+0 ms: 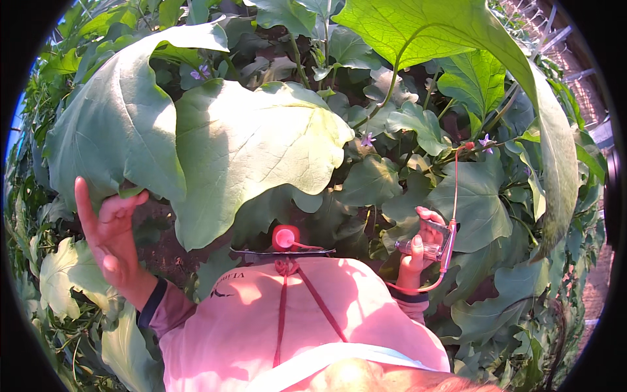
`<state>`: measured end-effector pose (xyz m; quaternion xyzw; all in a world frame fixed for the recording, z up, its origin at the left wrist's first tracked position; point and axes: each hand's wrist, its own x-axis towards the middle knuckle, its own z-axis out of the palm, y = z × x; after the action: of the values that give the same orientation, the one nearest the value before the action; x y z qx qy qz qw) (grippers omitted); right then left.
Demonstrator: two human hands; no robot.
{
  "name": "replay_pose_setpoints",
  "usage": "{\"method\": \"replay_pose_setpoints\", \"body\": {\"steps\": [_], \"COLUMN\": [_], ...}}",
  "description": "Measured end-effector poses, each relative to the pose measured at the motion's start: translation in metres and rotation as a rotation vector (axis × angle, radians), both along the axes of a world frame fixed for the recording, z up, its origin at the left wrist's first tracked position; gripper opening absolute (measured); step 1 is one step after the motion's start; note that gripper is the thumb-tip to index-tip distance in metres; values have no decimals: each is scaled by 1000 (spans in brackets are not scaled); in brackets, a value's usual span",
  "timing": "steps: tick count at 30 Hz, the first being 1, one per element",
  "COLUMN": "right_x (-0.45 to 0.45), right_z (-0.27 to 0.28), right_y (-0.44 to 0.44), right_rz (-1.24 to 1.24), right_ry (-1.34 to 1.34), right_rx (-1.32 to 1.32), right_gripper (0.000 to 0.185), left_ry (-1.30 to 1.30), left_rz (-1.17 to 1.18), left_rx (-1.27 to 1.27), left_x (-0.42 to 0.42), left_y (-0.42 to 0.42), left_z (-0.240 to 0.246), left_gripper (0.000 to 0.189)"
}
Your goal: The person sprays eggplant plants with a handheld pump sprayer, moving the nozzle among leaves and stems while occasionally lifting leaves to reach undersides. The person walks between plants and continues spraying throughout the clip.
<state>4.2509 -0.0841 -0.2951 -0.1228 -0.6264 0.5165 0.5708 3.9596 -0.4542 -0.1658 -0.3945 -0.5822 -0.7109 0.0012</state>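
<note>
My left hand (pixel 110 230) is raised at the left with its fingers spread, close under a large broad leaf (pixel 117 112); it grips nothing that I can see. At the right, my right hand (pixel 421 245) is closed around a small hand-held sprayer (pixel 448 245) with a clear cylinder. A thin red tube rises from the sprayer to a red tip (pixel 469 145), beside a pale purple flower (pixel 486 142) on a stem. A pink hose runs from its lower end toward my body. A red bottle (pixel 285 238) with a tube at its mouth hangs at my chest on a red cord (pixel 313 304).
Dense leafy plants surround me, with another purple flower (pixel 367 140) near the middle and one (pixel 200 73) at the upper left. A large leaf (pixel 553 132) arches over the right side. Metal framing (pixel 556 39) shows at the upper right.
</note>
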Motion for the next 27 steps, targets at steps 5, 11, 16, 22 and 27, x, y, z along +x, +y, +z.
{"method": "replay_pose_setpoints", "body": {"steps": [5,11,16,22,27], "right_x": [-13,-71,-160,-275,-339], "right_z": [-3,-13,-3,-4,-22], "right_y": [-59,-122,-177,-207,-195], "right_rz": [327,670,861,718,666], "right_ry": [-247,-487,-264,-263,-246], "right_rx": [-207,-127,-239,-260,-243], "right_gripper": [63,65,68,49,43], "left_ry": [104,162,102,-85,-126], "left_rz": [145,-20,-247,-339,-342], "left_rx": [-39,45,212,42,-26], "left_x": [-43,-107,-143,-170,-186], "left_y": [-2,-34,-60,-88,-98], "left_z": [21,48,60,75,79], "left_gripper": [115,108,96,103,96]}}
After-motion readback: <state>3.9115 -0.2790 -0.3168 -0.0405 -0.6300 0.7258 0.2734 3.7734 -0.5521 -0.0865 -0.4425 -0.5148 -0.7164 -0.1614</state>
